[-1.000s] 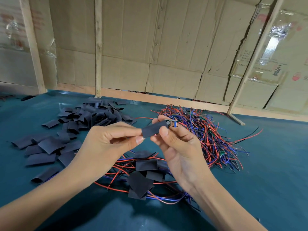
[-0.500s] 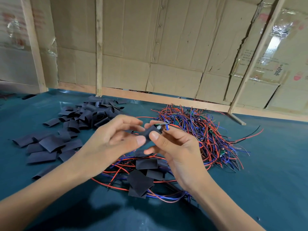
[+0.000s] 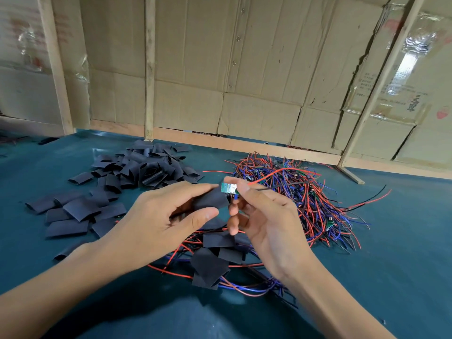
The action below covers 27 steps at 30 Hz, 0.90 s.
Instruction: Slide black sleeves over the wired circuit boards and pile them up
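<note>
My left hand [image 3: 156, 223] pinches a black sleeve [image 3: 211, 200] between thumb and fingers above the table. My right hand [image 3: 264, 216] holds a small green circuit board [image 3: 228, 188] by its wired end, with red and black wires trailing right. The board's free end touches the sleeve's mouth; most of the board shows outside it. Below my hands lies a small pile of sleeved boards [image 3: 215, 263] with red and blue wires. Loose black sleeves [image 3: 137, 170] are heaped at the left. A tangle of wired boards [image 3: 300, 199] lies at the right.
The green table mat [image 3: 391, 253] runs to a wooden rail [image 3: 244, 143] below a cardboard wall. Wooden posts [image 3: 149, 69] stand along the back. More flat sleeves [image 3: 71, 216] are scattered near my left forearm.
The board has come out of the sleeve's end and now shows green beside it. My hands rose slightly, and the red wire now arcs out to the right.
</note>
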### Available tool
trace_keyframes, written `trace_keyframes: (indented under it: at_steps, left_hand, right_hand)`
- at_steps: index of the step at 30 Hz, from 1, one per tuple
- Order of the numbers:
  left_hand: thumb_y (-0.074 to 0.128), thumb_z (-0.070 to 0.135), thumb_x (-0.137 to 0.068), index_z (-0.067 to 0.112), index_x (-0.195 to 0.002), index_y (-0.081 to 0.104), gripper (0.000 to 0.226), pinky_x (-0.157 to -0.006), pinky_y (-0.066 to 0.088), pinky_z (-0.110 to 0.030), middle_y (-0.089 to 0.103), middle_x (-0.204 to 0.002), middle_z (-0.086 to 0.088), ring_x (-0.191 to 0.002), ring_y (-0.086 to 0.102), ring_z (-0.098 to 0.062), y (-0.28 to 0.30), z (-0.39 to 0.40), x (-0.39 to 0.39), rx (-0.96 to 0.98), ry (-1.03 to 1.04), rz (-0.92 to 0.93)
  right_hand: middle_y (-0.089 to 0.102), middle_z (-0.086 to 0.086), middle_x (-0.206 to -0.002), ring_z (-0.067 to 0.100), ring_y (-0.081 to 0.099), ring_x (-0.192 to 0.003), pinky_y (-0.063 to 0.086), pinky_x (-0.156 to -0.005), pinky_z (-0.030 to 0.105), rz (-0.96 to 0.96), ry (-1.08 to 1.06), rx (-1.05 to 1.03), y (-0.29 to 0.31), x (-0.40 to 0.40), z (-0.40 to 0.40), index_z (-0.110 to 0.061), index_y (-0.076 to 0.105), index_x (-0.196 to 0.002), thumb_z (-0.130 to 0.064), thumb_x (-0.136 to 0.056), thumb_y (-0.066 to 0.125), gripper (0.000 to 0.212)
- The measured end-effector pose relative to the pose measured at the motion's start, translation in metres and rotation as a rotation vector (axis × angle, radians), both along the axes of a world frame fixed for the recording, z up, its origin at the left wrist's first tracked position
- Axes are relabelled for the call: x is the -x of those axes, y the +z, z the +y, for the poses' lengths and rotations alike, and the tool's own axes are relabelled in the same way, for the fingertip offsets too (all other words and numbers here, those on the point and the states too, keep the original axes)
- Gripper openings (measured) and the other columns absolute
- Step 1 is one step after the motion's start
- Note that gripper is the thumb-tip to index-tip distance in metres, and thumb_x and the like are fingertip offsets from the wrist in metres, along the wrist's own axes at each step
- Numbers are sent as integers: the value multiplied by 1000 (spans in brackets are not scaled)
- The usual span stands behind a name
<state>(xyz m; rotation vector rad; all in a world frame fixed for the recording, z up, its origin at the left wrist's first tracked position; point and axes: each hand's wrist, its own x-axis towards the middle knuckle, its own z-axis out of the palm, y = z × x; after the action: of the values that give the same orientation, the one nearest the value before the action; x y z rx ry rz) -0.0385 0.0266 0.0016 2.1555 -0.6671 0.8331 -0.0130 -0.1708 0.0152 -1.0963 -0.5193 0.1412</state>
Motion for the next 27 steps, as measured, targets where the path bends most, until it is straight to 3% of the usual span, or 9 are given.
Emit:
trace_keyframes:
  at_steps: [3, 8, 13, 18, 24, 27]
  left_hand:
    - [55, 45, -95, 34, -130, 57, 36, -68, 46, -29, 61, -95, 8, -72, 60, -18, -3, 5, -3, -84, 17, -56]
    - [49, 47, -99, 38, -134, 46, 36, -88, 45, -19, 56, -117, 22, -94, 62, -8, -4, 9, -4, -127, 16, -68]
    - [48, 42, -101, 21, -136, 53, 41, -96, 37, -10, 52, -119, 23, -111, 55, 2, -2, 10, -4, -178, 10, -84]
    - [46, 39, -101, 16, -139, 51, 45, -97, 41, -17, 53, -121, 14, -110, 55, -2, 1, 12, -3, -272, 3, -100]
    - [46, 38, -100, 9, -139, 52, 49, -91, 47, -28, 58, -120, 2, -104, 59, -12, 1, 11, -4, -341, 21, -123]
    - [44, 39, -100, 8, -140, 52, 51, -91, 46, -26, 58, -119, 1, -99, 58, -11, 3, 10, -4, -348, 60, -121]
  right_hand:
    - [70, 16, -89, 23, 57, -62, 46, -49, 30, -42, -52, 14, 1, 0, 0, 2, 76, -81, -10, -84, 70, 14]
    - [69, 13, -82, 23, 61, -61, 48, -49, 30, -116, -100, 23, 0, -5, -1, -2, 76, -75, -11, -78, 77, 9]
    - [68, 12, -74, 24, 59, -53, 47, -53, 34, -161, -150, 102, -4, -8, -2, -7, 75, -77, -21, -74, 78, 15]
    - [65, 14, -70, 25, 59, -53, 48, -56, 37, -171, -185, 139, -4, -10, -4, 0, 71, -79, -21, -74, 79, 23]
    - [68, 11, -72, 26, 58, -52, 51, -53, 33, -220, -166, 189, -5, -5, -3, -7, 75, -82, -16, -79, 83, 12]
    - [71, 11, -77, 27, 62, -60, 51, -55, 33, -216, -170, 198, -4, -7, -5, -6, 78, -86, -20, -82, 82, 15]
